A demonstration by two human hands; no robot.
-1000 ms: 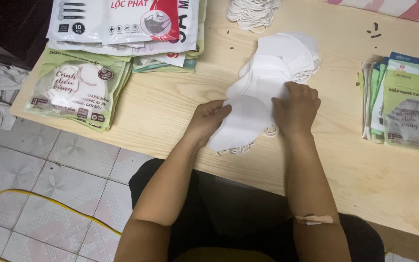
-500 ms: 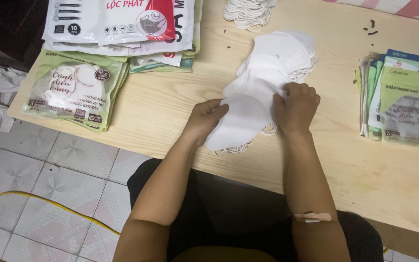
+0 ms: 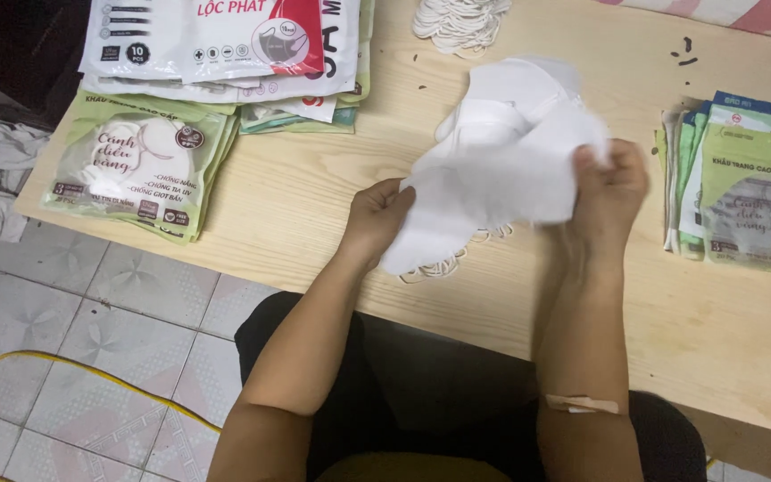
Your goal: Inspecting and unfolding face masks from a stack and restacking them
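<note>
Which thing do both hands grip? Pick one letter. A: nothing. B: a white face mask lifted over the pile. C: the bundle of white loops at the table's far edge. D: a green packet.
B: the left hand and right hand each hold an end of the white face mask above the pile of masks.

Soft, even indoor light falls from above, leaving the pale wooden bench (image 3: 314, 205) bright with only faint shadows. The white masks (image 3: 493, 178) are nearly blown out, their folds hard to tell. Motion blur smears the right hand (image 3: 609, 192) and the mask edge beside it. The top-left corner is dim. Glossy packets (image 3: 216, 36) show slight sheen.
</note>
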